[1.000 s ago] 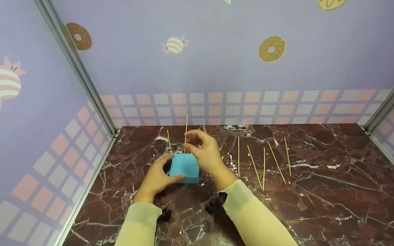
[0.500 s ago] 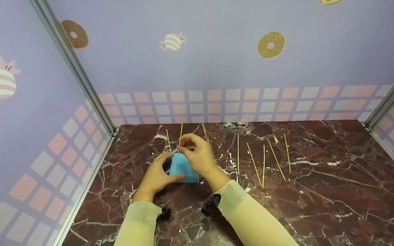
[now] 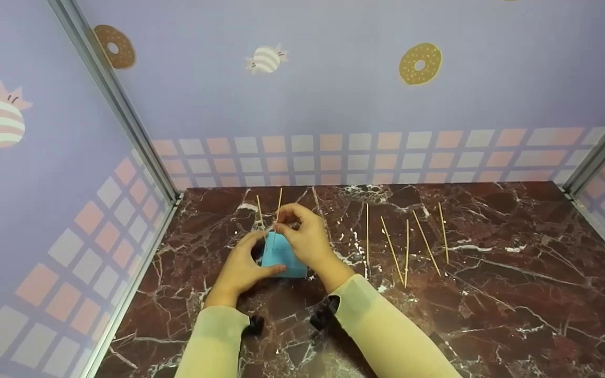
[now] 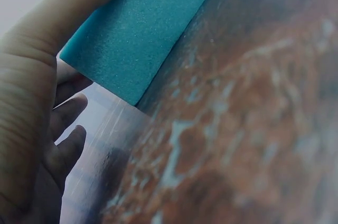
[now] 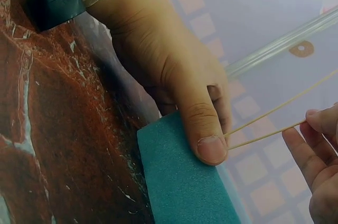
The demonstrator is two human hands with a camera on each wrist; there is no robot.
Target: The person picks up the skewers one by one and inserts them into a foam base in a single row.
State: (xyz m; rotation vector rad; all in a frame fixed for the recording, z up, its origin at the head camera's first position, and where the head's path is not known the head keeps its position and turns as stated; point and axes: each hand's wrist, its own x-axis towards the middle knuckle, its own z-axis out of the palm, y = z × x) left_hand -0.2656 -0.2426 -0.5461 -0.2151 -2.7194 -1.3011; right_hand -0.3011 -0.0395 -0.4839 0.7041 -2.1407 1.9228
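Note:
A light blue foam block (image 3: 291,269) rests on the dark marbled table, with small dark dots across its top. My left hand (image 3: 240,274) grips it from the left, its thumb (image 4: 79,2) lying on the near face and its fingers behind. One thin wooden stick (image 3: 259,210) stands up from the block's left part, leaning slightly. A second stick (image 3: 280,199) is pinched upright between the thumb and fingers of my right hand (image 3: 309,237), over the block's back. In the right wrist view, my left thumb (image 5: 203,129) hides the lower ends of both sticks.
Several loose wooden sticks (image 3: 406,252) lie apart on the table (image 3: 518,315) right of my hands. White specks are scattered near them. Patterned lilac panels (image 3: 344,94) close off the back and the sides, with a metal corner post (image 3: 118,105) at left.
My right hand has moved a little left and lowered its stick toward the block's left part, near the standing stick. My left hand keeps its grip. The head view has tilted slightly.

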